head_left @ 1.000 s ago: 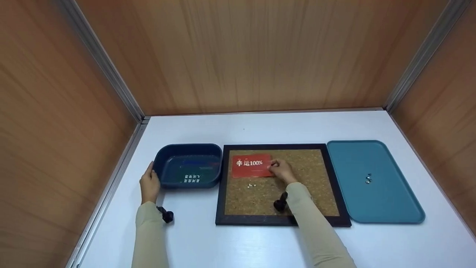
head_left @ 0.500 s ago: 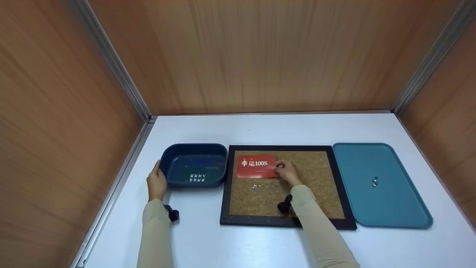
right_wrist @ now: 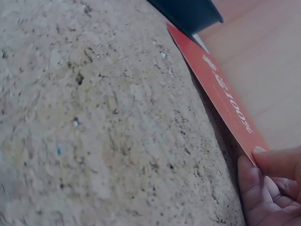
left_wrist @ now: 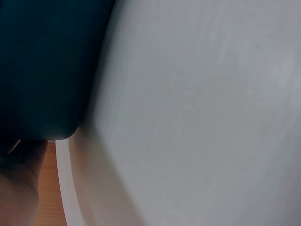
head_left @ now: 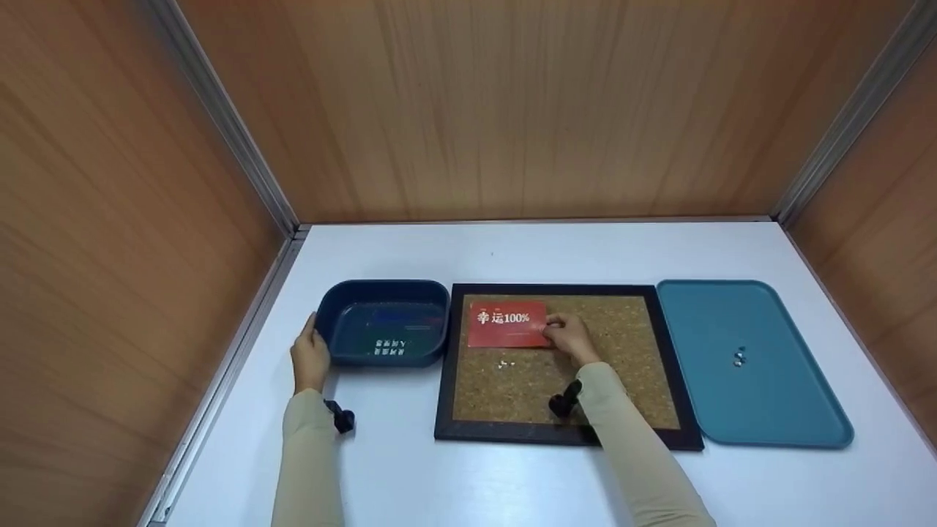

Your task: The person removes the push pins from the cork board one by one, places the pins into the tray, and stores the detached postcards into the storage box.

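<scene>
My right hand [head_left: 571, 338] pinches the right edge of a red card [head_left: 505, 323] with white characters and "100%". The thumb lies on the card's face in the right wrist view. The card is over the upper left of a dark-framed cork board [head_left: 564, 395], and a dark gap shows beneath its edge in the right wrist view. My left hand [head_left: 310, 360] rests against the outer left wall of a dark blue bin [head_left: 384, 360], its fingers fairly straight. Cards with blue and green parts lie in the bin.
Several tiny shiny pieces [head_left: 505, 364] lie on the cork below the card. A teal tray [head_left: 768, 402] stands right of the board, with a few small silvery pieces [head_left: 739, 359] on it. Wooden panels enclose the white table [head_left: 410, 476] at the back and sides.
The head view has shifted slightly, moving everything to the right in frame. The red card stays at nearly the same spot over the board, held by the right hand. The left hand remains at the bin.
</scene>
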A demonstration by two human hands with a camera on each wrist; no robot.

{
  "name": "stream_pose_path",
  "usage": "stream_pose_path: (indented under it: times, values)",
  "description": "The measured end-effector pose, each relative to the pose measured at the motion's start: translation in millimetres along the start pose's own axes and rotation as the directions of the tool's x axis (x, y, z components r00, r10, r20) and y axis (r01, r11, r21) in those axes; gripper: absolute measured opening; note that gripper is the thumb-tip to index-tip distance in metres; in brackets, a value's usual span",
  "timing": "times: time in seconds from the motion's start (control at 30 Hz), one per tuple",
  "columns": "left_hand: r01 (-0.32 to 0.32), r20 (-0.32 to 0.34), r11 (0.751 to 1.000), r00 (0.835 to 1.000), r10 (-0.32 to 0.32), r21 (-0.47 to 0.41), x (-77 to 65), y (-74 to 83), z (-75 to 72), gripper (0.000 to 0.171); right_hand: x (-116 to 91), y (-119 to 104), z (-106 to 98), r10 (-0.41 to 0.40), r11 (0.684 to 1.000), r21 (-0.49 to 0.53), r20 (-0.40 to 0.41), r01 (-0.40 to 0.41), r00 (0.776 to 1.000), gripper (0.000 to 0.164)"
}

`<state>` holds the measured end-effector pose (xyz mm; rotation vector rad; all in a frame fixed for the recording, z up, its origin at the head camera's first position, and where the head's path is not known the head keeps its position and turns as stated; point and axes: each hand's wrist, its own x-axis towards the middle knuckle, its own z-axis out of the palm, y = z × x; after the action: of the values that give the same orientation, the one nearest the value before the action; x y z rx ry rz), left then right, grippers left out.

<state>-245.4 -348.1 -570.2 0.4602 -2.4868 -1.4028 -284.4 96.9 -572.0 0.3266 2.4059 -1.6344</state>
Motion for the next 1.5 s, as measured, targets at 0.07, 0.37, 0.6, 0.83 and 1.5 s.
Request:
stream_pose_path:
  times: [0.07, 0.37, 0.6, 0.83, 1.5]
  values:
    - [0.003, 0.0, 1.0, 1.0, -0.003, 0.006, -0.5, 0.0, 0.2, 0.047, 0.3, 1.2, -1.1, 0.004, 1.0, 0.013, 0.006, -0.004, 1.0, 0.033]
    - [0.013, 0.0, 1.0, 1.0, -0.013, 0.007, -2.6, -0.6, 2.0, 0.047, -4.1, 2.6, -8.6, -0.04, 0.999, 0.034, 0.04, 0.038, 0.998, 0.032]
    - [0.014, 0.003, 1.0, 1.0, -0.014, -0.008, -1.9, 1.6, 1.6, 0.047, -5.4, -3.6, -11.7, -0.01, 0.992, 0.125, 0.083, 0.0, 0.996, 0.035]
    - [0.013, 0.003, 1.0, 1.0, -0.013, -0.023, -1.3, 3.6, 0.2, 0.047, -8.4, -13.3, -11.8, -0.01, 0.985, 0.171, 0.11, -0.009, 0.994, 0.037]
    - [0.001, -0.021, 1.0, 1.0, -0.001, -0.003, -0.8, 0.9, 1.1, 0.047, -13.1, -40.2, -4.4, -0.069, 0.959, 0.28, 0.115, 0.034, 0.991, 0.035]
